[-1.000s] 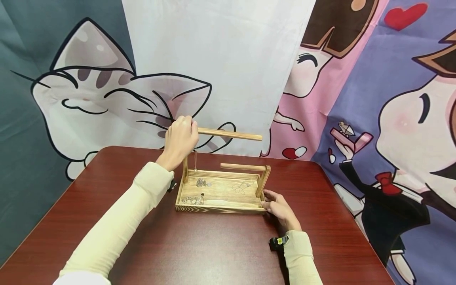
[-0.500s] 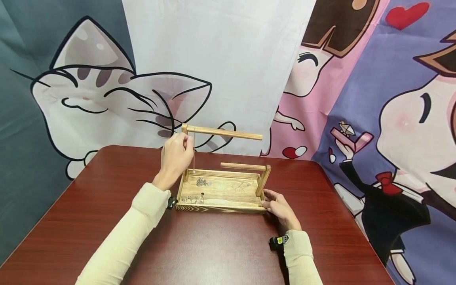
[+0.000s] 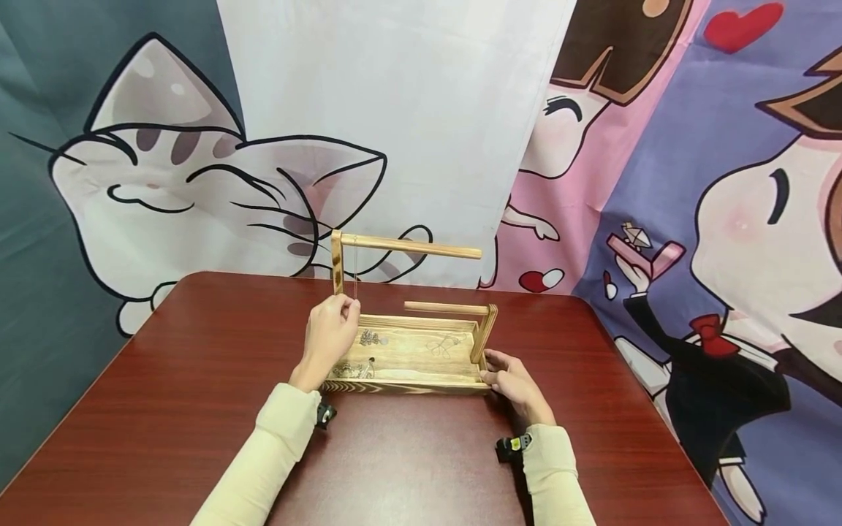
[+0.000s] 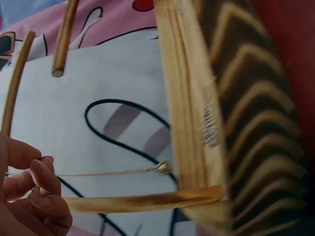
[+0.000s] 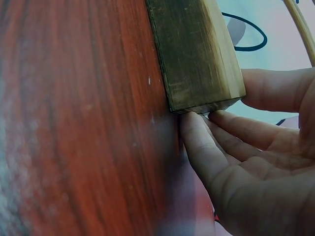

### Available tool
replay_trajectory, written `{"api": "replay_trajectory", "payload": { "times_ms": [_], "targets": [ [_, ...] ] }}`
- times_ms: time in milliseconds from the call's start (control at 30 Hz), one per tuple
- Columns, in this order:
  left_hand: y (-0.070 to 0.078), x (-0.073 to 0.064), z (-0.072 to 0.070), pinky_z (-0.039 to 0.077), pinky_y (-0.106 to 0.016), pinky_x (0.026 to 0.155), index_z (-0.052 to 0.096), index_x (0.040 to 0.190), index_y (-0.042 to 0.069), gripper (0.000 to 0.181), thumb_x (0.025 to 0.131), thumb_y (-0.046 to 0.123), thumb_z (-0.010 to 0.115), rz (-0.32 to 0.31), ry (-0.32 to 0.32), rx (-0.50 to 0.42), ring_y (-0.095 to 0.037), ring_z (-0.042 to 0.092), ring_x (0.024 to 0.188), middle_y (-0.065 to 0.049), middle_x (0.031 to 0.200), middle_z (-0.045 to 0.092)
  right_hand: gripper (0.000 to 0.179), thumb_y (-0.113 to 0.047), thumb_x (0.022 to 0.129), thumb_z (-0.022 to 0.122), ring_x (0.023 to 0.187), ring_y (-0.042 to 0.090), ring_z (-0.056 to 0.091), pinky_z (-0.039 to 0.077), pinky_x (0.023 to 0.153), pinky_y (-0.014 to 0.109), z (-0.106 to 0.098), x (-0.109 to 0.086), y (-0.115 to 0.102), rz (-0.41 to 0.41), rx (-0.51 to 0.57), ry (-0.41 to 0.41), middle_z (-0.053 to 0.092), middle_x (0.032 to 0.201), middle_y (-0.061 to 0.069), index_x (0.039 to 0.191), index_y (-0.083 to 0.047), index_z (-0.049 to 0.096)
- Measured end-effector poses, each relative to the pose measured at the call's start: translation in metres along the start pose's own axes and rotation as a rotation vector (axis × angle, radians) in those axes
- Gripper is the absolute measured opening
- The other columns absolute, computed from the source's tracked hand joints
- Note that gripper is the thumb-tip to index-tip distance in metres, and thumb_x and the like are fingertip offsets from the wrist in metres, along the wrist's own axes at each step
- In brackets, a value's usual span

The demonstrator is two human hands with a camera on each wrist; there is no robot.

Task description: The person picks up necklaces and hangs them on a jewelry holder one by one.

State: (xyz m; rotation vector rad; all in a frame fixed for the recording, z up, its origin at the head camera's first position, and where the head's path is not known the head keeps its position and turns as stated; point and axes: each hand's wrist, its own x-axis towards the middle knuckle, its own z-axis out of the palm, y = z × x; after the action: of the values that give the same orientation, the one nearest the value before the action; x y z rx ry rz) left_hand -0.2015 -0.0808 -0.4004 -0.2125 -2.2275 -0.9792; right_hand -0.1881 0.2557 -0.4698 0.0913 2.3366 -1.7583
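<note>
While the left hand (image 3: 331, 329) pinches a thin gold chain (image 4: 108, 174) between thumb and curled fingers — it hangs from the upper bar (image 3: 421, 247), close to the post (image 3: 338, 264), with a small pendant (image 4: 163, 167) at its lower end — the right hand (image 3: 520, 383) grips the near right corner of a wooden tray (image 3: 408, 388), thumb over the rim, fingers against the outer end. Silvery chains (image 3: 371, 338) lie inside the tray's left half, and the tray sits on a reddish-brown table (image 3: 408, 460).
</note>
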Motion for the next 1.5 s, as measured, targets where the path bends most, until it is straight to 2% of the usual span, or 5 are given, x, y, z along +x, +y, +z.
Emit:
{"api": "replay_trajectory", "payload": {
  "times_ms": [233,433,800,1200,1500],
  "targets": [
    [-0.008,-0.02,0.011,0.042,-0.034,0.054,0.065,0.077,0.009,0.014,0.086,0.015,0.057,-0.116,-0.086,0.009,-0.018,0.051,0.058,0.001,0.064,0.054,0.057,-0.002,0.081,0.058,0.109,0.024,0.05,0.042,0.074,0.028,0.001,0.001,-0.002,-0.014,-0.002,-0.001,0.048,0.13,0.022,0.135,0.0,0.04],
    [-0.014,-0.035,0.017,0.037,-0.033,0.048,0.06,0.069,0.014,0.019,0.086,0.019,0.055,-0.257,-0.285,0.095,-0.018,0.05,0.058,0.003,0.059,0.05,0.057,-0.002,0.082,0.058,0.11,0.025,0.05,0.043,0.075,0.029,0.002,0.001,-0.001,-0.005,0.012,-0.017,0.047,0.13,0.023,0.136,0.0,0.038],
    [-0.015,-0.047,0.028,0.043,-0.04,0.053,0.061,0.065,0.022,0.017,0.081,0.017,0.058,-0.255,-0.524,0.217,-0.017,0.056,0.068,0.002,0.078,0.061,0.058,-0.004,0.083,0.058,0.116,0.027,0.048,0.042,0.085,0.037,-0.001,-0.004,0.004,0.013,-0.002,-0.02,0.045,0.133,0.022,0.137,-0.001,0.037],
    [-0.008,-0.051,0.031,0.037,-0.036,0.046,0.047,0.05,0.017,0.029,0.075,0.012,0.059,-0.313,-0.584,0.265,-0.015,0.046,0.052,0.002,0.058,0.05,0.058,-0.003,0.082,0.058,0.113,0.026,0.049,0.042,0.083,0.035,-0.003,-0.001,0.004,0.01,0.02,-0.009,0.046,0.132,0.023,0.136,0.0,0.037],
    [-0.008,-0.049,0.034,0.041,-0.043,0.048,0.048,0.054,0.014,0.025,0.079,0.011,0.049,-0.351,-0.627,0.339,-0.022,0.052,0.058,-0.008,0.07,0.059,0.057,-0.003,0.083,0.058,0.116,0.026,0.047,0.042,0.079,0.03,-0.002,0.002,0.002,0.007,0.003,-0.018,0.046,0.132,0.022,0.136,-0.001,0.038]
  ]
}}
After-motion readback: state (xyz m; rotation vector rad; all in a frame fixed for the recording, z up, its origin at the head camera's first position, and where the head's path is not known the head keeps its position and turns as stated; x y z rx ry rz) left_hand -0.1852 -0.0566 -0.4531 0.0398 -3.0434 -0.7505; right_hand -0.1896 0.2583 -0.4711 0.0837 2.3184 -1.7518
